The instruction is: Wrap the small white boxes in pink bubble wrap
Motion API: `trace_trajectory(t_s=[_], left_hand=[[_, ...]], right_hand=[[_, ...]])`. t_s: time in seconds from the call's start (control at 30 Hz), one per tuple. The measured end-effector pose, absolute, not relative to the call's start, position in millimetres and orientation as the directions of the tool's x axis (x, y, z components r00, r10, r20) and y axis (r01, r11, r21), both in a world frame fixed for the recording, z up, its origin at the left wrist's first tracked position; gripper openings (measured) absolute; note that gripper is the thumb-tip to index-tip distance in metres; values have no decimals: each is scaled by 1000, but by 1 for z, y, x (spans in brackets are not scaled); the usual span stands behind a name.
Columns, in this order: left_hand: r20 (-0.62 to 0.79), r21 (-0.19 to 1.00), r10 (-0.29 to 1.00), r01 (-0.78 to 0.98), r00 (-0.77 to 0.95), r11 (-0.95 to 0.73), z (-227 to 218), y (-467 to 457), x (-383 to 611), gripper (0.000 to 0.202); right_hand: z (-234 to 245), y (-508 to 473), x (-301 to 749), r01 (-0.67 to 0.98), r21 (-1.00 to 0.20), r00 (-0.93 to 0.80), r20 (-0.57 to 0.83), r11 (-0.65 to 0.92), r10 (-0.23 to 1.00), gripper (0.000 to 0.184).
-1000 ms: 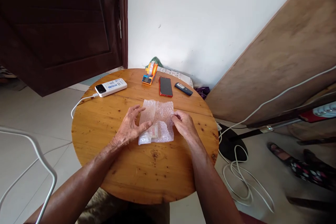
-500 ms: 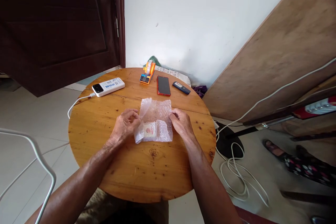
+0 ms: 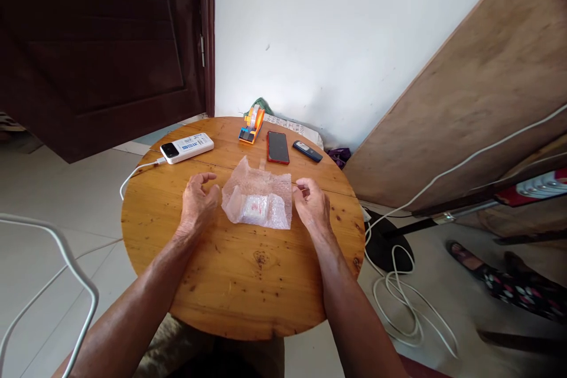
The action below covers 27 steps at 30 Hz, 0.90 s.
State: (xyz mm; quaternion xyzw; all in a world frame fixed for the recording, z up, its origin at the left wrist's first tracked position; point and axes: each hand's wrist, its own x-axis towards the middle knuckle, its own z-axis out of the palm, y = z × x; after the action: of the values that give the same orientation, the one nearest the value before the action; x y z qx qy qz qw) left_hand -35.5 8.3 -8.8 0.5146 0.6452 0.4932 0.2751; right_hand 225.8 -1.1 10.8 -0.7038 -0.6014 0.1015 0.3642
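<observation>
A sheet of bubble wrap [image 3: 277, 183] lies spread on the round wooden table [image 3: 239, 295], its left corner raised. On its near part sits a small flat pale packet [image 3: 255, 208] with a reddish mark, partly covered by folds of the wrap; its kind cannot be made out. My left hand [image 3: 199, 204] hovers just left of the wrap, thumb and fingers apart, holding nothing. Close by the wrap's right edge is my right hand [image 3: 312, 204], its fingers loosely bent and apart, with nothing visible in them.
Toward the back of the table are an orange tape dispenser [image 3: 252, 124], a red-edged phone [image 3: 278, 147] and a dark blue remote-like device [image 3: 307, 150]. A white power bank [image 3: 188, 148] with a cable lies at left. A person's leg [image 3: 509, 286] shows at right.
My left hand has let go of the bubble wrap and moved left. My right hand has released its edge and shifted slightly right. The wrap's near part lies farther from me.
</observation>
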Motion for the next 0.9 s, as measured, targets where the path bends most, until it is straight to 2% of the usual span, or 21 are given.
trace_trajectory(t_s=[0.1,0.17,0.3,0.47,0.57,0.7,0.8,0.9], left_hand=[[266,910,940,377,-213,-172,-2,-2,-31,36],[292,895,950,381,-113,-230,3,-8,-28,36],[281,890,960,376,-4,-259,6,-12,-27,37],[233,926,972,300,31,-231,7,-11,-29,48],[204,952,979,227,22,-204,9,-9,-34,54],[105,979,989,162,103,-121,8,-4,-40,52],[-14,947,969,315,247,-67,2,-2,-40,36],[73,867,964,462,254,-188,-1,-3,-37,22]], right_hand=[[22,-10,215,619,-766,132,316,171,939,26],[27,-14,209,536,-812,14,282,231,959,32],[26,-15,205,520,-828,-85,192,208,978,41],[35,-19,209,440,-858,-244,171,266,955,28],[55,-32,207,429,-859,-442,71,280,894,23],[69,-56,205,472,-845,-696,-182,251,694,23],[62,-73,207,530,-817,-709,-280,228,647,23],[55,-82,211,586,-785,-601,-255,201,757,21]])
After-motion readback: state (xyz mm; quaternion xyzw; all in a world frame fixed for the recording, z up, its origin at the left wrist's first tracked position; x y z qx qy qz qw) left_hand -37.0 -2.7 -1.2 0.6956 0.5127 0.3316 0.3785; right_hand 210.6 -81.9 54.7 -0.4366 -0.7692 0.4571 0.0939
